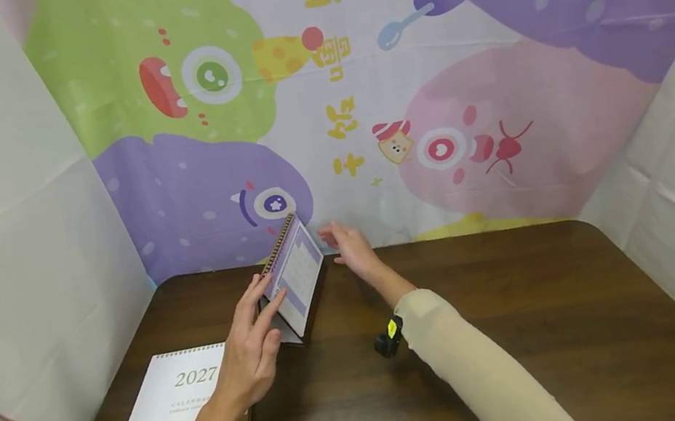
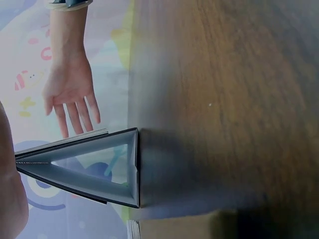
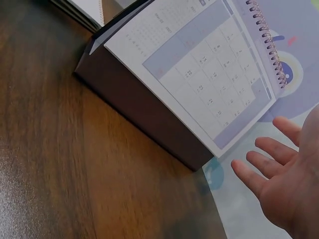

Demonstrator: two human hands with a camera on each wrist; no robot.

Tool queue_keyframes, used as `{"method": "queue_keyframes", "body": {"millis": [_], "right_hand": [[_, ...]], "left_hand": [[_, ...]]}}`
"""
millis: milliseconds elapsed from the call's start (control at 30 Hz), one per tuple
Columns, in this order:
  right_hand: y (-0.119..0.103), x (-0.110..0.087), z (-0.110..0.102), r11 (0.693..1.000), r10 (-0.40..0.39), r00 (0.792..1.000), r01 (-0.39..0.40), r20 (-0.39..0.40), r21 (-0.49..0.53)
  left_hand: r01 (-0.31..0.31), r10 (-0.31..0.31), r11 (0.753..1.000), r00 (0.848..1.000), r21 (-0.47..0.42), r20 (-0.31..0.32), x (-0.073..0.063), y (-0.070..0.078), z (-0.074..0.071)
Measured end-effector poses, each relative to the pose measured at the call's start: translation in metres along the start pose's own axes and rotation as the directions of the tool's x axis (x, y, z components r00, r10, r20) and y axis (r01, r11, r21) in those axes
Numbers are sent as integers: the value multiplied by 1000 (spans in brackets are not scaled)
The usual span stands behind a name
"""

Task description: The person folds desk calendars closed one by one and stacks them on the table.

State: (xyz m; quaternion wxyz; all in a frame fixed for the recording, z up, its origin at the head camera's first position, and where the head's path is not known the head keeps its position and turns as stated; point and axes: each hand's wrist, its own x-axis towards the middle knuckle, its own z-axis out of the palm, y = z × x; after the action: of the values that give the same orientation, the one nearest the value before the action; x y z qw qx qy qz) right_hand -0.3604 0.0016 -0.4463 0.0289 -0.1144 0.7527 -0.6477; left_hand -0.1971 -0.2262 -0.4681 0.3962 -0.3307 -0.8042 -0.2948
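Observation:
A spiral-bound desk calendar (image 1: 298, 275) with a purple-and-white month page stands propped up like a tent near the table's back edge. In the left wrist view its dark cardboard stand (image 2: 75, 191) shows end-on as a hollow triangle. My left hand (image 1: 253, 345) is at the calendar's near end, its extended fingers on or just over the page and the coil. Beyond the far end, my right hand (image 1: 350, 245) hovers with fingers spread and holds nothing. Whether it touches the calendar's edge in the head view is unclear; the right wrist view shows a gap between fingertips and page (image 3: 214, 84).
A second calendar (image 1: 170, 391), marked 2027 with a tan base, lies at the table's front left, partly behind my left forearm. The brown wooden table (image 1: 528, 327) meets a cartoon-printed curtain (image 1: 349, 201) at the back. White cloth walls (image 1: 1, 219) flank both sides.

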Motion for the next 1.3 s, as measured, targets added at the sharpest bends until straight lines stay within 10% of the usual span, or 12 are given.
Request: {"method": "queue_keyframes", "body": {"millis": [300,667,1300], "right_hand": [[-6,2,14,1000,-26,999,25,43,9],[-28,5,16,989,-101,995,103,24,-108],[-41,5,22,953,-165,979,190,123,-234]], "left_hand": [[138,-138,990,989,-10,-46,-16,-3,-13],[363,-373,927,919,-96,-129,-28,6,-22],[449,-479,863,872,-232,-96,-34,14,-2]]}}
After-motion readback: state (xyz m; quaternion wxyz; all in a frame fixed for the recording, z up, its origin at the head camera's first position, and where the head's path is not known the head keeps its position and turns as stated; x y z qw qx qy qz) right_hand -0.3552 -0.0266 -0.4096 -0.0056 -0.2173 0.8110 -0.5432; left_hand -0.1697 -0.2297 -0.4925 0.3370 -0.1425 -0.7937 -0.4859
